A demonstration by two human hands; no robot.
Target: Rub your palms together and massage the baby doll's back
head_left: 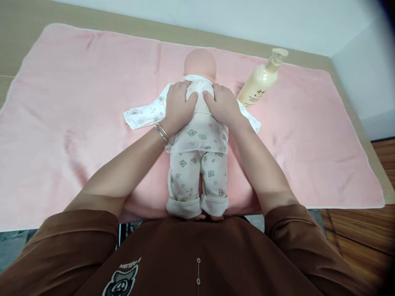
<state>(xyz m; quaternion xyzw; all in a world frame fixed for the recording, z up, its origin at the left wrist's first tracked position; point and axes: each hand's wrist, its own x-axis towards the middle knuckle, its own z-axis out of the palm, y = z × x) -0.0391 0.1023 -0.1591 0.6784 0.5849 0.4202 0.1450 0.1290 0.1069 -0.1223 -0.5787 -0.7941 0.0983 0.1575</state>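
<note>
Baby doll [199,127] lay dressed under both your palms

You had the doll stretched along the near half of the pink blanket [92,78], its bald head [200,63] away from you and its bare feet [217,218] at the edge by your body; its face did not show, so it seemed to lie on its front. Your left hand [180,105] and right hand [224,105] rested on either side of its upper back, thumbs angled inward and apart, fingers reaching toward the shoulders; neither hand was closed in a grip.

As far as could be judged, the dressing was complete; the printed shirt [200,137] covered the back, its sleeves [146,115] lay out to both sides, and the matching trousers [185,174] were on, with cuffs [184,207] turned up. Contact with the back was made and looked under way; how much handwork was left, you could not have told from this view. The pump bottle [258,85] stood near the right sleeve, in neither of your hands.
</note>
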